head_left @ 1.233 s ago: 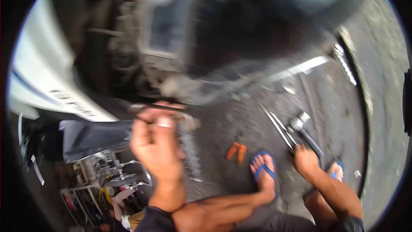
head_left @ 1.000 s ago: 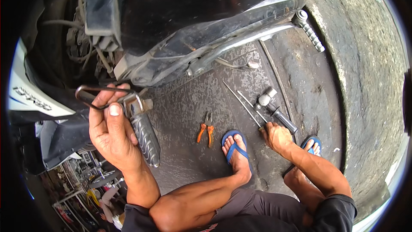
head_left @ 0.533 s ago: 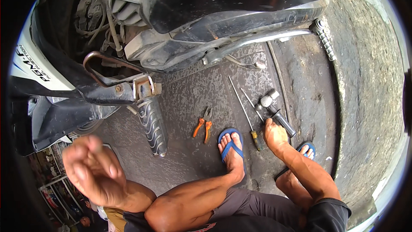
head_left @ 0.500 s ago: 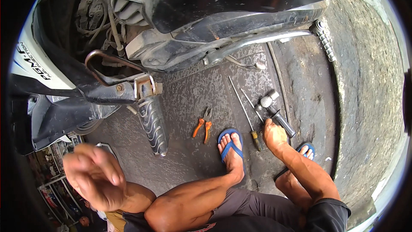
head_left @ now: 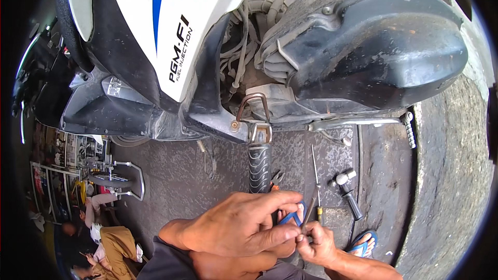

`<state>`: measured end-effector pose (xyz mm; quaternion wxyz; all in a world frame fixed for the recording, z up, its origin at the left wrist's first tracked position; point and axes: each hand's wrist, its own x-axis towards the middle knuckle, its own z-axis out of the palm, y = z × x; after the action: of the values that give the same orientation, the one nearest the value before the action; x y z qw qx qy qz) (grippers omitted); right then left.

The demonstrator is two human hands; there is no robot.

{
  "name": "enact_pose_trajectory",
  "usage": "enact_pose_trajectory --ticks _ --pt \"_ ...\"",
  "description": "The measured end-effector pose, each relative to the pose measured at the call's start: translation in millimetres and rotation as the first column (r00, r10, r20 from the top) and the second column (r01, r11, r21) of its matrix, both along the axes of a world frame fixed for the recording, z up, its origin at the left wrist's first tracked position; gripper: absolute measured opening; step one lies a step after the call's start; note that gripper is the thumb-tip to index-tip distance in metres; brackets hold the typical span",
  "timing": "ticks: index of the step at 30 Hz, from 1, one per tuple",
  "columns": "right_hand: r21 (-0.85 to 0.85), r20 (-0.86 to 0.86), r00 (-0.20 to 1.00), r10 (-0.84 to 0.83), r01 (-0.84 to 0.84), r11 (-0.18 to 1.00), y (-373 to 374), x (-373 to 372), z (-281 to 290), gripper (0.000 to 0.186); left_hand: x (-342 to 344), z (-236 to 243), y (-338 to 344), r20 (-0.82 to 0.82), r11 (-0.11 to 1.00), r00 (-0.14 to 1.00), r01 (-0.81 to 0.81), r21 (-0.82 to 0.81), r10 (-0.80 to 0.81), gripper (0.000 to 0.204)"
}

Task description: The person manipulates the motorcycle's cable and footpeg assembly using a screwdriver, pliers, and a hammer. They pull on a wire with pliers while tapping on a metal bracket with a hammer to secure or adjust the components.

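My right hand (head_left: 317,242) is closed in a pinch on a thin metal rod (head_left: 310,208) that points up and away; whether it has a handle is hidden by the fingers. My left hand (head_left: 238,223) hovers just left of it, back upward, with forefinger and thumb stretched out and apart. Its thumb tip comes close to the right fingertips; I cannot tell whether they touch. Beyond the hands, a screwdriver (head_left: 319,212) with a yellowish handle lies on the floor. A hammer (head_left: 348,193) with a dark handle lies right of it. Pliers (head_left: 278,178) with orange grips are partly covered by my left hand.
A white and black motor scooter (head_left: 218,72) fills the far side, its rubber-covered footrest (head_left: 259,168) jutting toward me. A metal kick lever (head_left: 358,123) runs along its right. A rough concrete ledge (head_left: 446,176) rises at right. Another person (head_left: 116,243) sits at lower left.
My right hand has lifted the thin rod off the floor and brought it nearer and left. My left hand has moved right, toward it. The view has shifted left, showing more of the scooter.
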<state>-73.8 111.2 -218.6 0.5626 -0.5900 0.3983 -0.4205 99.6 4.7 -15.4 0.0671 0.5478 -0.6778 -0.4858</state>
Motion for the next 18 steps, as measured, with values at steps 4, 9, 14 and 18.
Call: enact_pose_trajectory --ticks 4,9,14,18 --pt "-0.105 -0.020 0.993 0.113 -0.115 0.988 -13.6 -5.2 20.0 0.017 -4.2 -35.2 8.3 -0.139 0.963 0.967 0.183 -0.198 -0.212 0.024" --pt "-0.184 0.087 0.995 0.047 -0.030 0.982 -26.3 -32.9 4.8 0.032 -30.7 -57.7 15.2 -0.312 0.944 0.920 0.141 -0.299 -0.236 0.017" --pt "0.040 0.073 0.997 -0.004 0.002 0.999 -52.0 -84.8 36.8 0.020 -28.2 -114.2 29.5 -0.088 0.907 0.960 0.216 -0.362 -0.264 0.016" --pt "0.182 -0.220 0.960 0.172 -0.133 0.974 -46.0 -93.5 42.3 0.013 -20.5 -160.3 47.3 -0.117 0.877 0.950 0.214 -0.430 -0.289 0.019"
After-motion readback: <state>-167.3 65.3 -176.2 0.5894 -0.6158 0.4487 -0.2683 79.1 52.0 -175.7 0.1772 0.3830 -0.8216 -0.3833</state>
